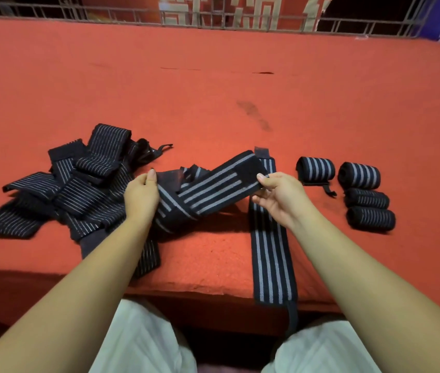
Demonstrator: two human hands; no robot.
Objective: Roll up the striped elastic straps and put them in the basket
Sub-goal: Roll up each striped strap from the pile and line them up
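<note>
A pile of unrolled straps (79,189) is seen heaped on the red table cover (240,90) to the left of the left hand's fingers, the pieces overlapping one another; their number cannot be counted for sure, since they are tangled. One end of a wide-striped strap (213,187) is pinched by the left hand (141,195) between thumb and curled fingers (151,175), and a single twist is seen in it just right of them. This strap is held raised off the cover between the two hands. Its other end, which bears a dark fastening patch, is pinched by the right hand (280,195), thumb on top and fingers curled beneath. No roll has been started in it. Just behind and below the right fingers a flat strap (270,251) is laid out straight, its near end hanging over the table edge. Farther right of those fingers four rolled straps (358,175) are set close together on the cover. No basket is shown in this view, so nothing can be said to have been put in it. The task is judged to be partly done: four straps are rolled, one is in hand, one is laid ready, the pile is left to be rolled, and every roll is yet to be placed in the basket.
</note>
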